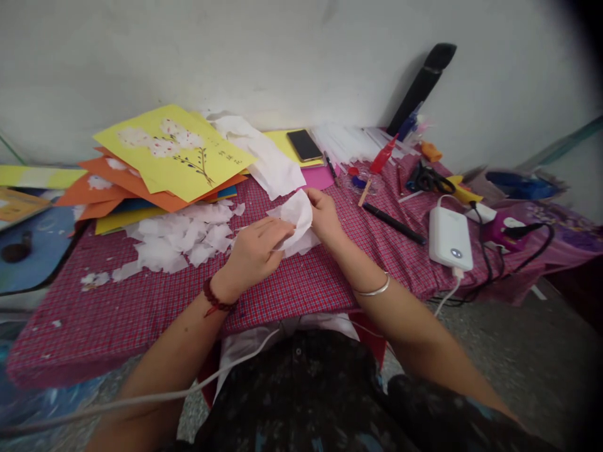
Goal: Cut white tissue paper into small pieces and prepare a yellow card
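Both hands pinched shut on one white tissue [296,221], held just above the desk [141,307] at centre. Left hand [254,251] grips its lower edge; right hand [324,216] its right side. Tissue scraps [181,242] heaped just left. Yellow card [174,150] tops the paper stack behind. Power bank [450,238], black pen [393,223] to the right.

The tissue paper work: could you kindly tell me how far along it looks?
Done: a yellow card bears white blossoms, and torn pieces lie heaped beside it. In hand: left hand and right hand pinch one tissue sheet. Left: those pieces lie loose.
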Demonstrator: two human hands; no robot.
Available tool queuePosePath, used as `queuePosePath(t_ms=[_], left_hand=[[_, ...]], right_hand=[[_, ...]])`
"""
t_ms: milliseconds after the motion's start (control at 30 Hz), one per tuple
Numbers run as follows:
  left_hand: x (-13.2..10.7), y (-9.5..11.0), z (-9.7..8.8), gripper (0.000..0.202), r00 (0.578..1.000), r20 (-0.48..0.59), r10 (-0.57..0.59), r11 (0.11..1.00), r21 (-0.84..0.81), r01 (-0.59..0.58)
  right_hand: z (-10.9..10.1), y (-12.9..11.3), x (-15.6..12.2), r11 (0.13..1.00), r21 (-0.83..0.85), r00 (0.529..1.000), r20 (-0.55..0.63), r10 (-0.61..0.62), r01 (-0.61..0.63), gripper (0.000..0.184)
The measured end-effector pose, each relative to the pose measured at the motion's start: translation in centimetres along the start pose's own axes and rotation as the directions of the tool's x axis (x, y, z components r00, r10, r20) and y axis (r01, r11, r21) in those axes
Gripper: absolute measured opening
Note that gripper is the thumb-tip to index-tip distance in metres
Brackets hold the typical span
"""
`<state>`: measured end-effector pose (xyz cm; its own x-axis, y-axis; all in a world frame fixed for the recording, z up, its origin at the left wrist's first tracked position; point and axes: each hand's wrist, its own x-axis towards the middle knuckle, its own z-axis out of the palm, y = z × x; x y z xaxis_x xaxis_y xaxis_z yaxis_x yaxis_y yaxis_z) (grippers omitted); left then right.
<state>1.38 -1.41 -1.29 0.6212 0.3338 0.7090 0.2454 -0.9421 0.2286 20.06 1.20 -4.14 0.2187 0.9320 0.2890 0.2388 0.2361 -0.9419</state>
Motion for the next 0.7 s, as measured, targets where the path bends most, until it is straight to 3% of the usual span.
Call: queuePosePath(t_ms=[100, 167, 300, 467, 567, 633, 700], left_hand=[[-0.2, -0.2, 0.0, 0.034, 0.999, -0.014, -0.044, 0.999, 0.005, 0.044], [-0.4, -0.4, 0.0, 0.031, 0.995, -0.047, -0.083, 0.996, 0.04, 0.085], [-0.6, -0.7, 0.1, 0.031, 0.989, -0.105, -0.105, 0.988, 0.106, 0.116], [-0.2, -0.1, 0.1, 0.035, 1.0, -0.009, -0.017, 0.998, 0.066, 0.017], [0.1, 0.6, -0.1, 0.032, 0.999, 0.025, 0.03, 1.0, 0.009, -0.03], [0.2, 0.8, -0.4, 0.026, 0.998, 0.056, -0.039, 0.994, -0.098, 0.044], [0.3, 0.6, -0.7, 0.021, 0.977, 0.113, -0.181, 0.92, -0.331, 0.208]], right_hand=[[-0.1, -0.4, -0.1, 1.0, 0.015, 1.0, 0.013, 0.011, -0.011, 0.009], [-0.2, -0.8, -0.2, 0.996, 0.082, 0.996, 0.089, 0.024, -0.032, 0.007], [-0.2, -1.2, -0.3, 0.986, 0.15, 0.969, 0.247, 0.031, -0.07, 0.02], [0.4, -0.4, -0.3, 0.997, -0.059, 0.984, 0.176, -0.039, 0.05, 0.015], [0.4, 0.0, -0.3, 0.991, -0.101, 0.987, 0.146, -0.067, 0.082, 0.016], [0.1, -0.2, -0.4, 0.99, -0.109, 0.99, 0.115, -0.08, 0.093, 0.016], [-0.3, -0.8, -0.6, 0.975, -0.178, 0.99, 0.075, -0.12, 0.131, 0.016]])
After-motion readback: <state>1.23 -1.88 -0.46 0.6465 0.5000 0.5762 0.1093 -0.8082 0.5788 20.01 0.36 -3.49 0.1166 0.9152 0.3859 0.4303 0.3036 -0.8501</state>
